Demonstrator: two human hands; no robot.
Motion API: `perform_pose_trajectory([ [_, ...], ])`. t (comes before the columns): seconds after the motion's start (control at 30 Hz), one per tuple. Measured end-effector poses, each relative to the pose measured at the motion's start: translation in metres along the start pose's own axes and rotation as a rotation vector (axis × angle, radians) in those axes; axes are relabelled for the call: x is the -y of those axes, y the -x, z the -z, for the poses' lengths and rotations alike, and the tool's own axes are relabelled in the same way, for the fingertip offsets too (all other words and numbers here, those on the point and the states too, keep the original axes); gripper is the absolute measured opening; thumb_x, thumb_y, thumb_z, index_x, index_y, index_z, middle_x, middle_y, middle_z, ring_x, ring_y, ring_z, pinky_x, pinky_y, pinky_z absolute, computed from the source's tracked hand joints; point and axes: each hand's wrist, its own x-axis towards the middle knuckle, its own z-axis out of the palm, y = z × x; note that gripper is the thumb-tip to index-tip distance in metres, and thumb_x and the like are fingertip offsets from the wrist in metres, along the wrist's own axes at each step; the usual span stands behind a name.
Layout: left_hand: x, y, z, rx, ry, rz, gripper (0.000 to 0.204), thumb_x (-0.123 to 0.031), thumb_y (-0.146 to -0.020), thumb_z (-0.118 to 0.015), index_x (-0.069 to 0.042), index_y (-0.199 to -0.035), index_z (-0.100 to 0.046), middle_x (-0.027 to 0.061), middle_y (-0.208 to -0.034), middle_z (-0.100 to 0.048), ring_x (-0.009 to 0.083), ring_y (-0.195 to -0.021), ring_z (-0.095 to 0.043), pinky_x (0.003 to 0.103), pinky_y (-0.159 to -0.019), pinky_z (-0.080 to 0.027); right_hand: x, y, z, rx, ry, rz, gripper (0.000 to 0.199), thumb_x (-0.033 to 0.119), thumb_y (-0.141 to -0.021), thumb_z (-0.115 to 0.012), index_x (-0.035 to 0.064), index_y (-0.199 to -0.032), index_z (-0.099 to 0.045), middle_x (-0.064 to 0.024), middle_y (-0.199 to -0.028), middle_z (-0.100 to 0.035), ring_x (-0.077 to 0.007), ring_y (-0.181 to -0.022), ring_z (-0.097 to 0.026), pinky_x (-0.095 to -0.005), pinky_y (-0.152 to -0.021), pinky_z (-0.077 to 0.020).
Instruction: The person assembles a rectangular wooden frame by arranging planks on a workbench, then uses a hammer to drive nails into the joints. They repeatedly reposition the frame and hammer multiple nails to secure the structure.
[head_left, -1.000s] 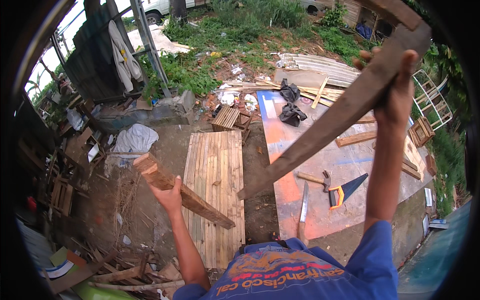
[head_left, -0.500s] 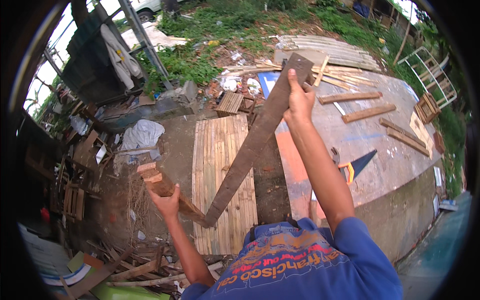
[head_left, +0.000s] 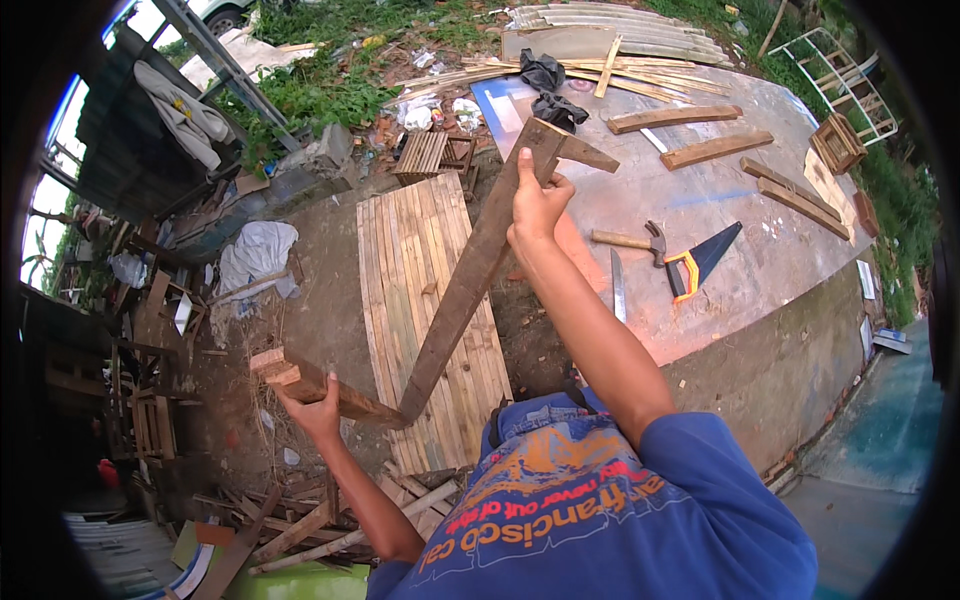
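Observation:
My right hand (head_left: 540, 205) is closed around the upper part of a long dark wooden plank (head_left: 460, 290), thumb lying along its face. My left hand (head_left: 318, 408) grips a shorter wooden piece (head_left: 368, 404), which meets the plank's lower end at an angle. Another short wooden piece (head_left: 590, 153) sticks out to the right at the plank's top end. The pieces look joined into one frame, but I cannot make out the fastenings. This frame is held tilted above a slatted wooden platform (head_left: 395, 260).
To the right, a large board surface (head_left: 690, 310) carries a claw hammer (head_left: 628, 239), a handsaw (head_left: 706, 258), a long blade (head_left: 618, 285) and several wood lengths (head_left: 717, 150). Scrap wood (head_left: 300, 530) lies at the lower left. A small slatted stool (head_left: 421, 152) stands beyond the platform.
The frame has turned in my hands, bringing the short top piece into sight on the right. My right arm has shifted left, uncovering the hammer and blade. The whole view has shifted too.

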Motion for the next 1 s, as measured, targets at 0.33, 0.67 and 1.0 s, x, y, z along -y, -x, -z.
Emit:
perform_pose_trajectory([
  [0.33, 0.003, 0.019, 0.003, -0.047, 0.055, -0.032, 0.112, -0.023, -0.072, -0.089, 0.003, -0.156, -0.02, 0.0214, -0.146, -0.041, 0.0311, -0.132, -0.045, 0.043, -0.107, -0.039, -0.084, -0.011, 0.036, -0.085, 0.167, 0.169, 0.063, 0.041, -0.091, -0.073, 0.001, -0.117, -0.031, -0.0195, -0.114, -0.048, -0.0261, -0.109, -0.052, -0.0402, -0.1, -0.0402],
  [0.67, -0.004, 0.039, -0.041, 0.084, -0.008, -0.111, 0.104, -0.026, -0.065, -0.094, 0.006, -0.145, -0.037, 0.0207, -0.134, -0.05, 0.0307, -0.122, -0.053, 0.042, -0.099, -0.046, -0.098, -0.023, 0.08, -0.061, 0.516, 0.116, 0.08, 0.04, -0.088, -0.076, -0.0049, -0.133, -0.028, -0.0265, -0.133, -0.049, -0.0334, -0.126, -0.051, -0.0433, -0.106, -0.0378],
  [1.0, -0.069, 0.066, -0.122, 0.481, 0.131, -0.097, 0.076, -0.018, -0.063, -0.092, -0.003, -0.126, -0.053, 0.0151, -0.107, -0.067, 0.0235, -0.099, -0.066, 0.036, -0.086, -0.053, -0.104, -0.029, 0.124, 0.334, 0.378, 0.114, 0.073, 0.031, -0.084, -0.081, -0.0098, -0.126, -0.038, -0.0242, -0.125, -0.056, -0.0274, -0.115, -0.059, -0.0375, -0.097, -0.0493],
])
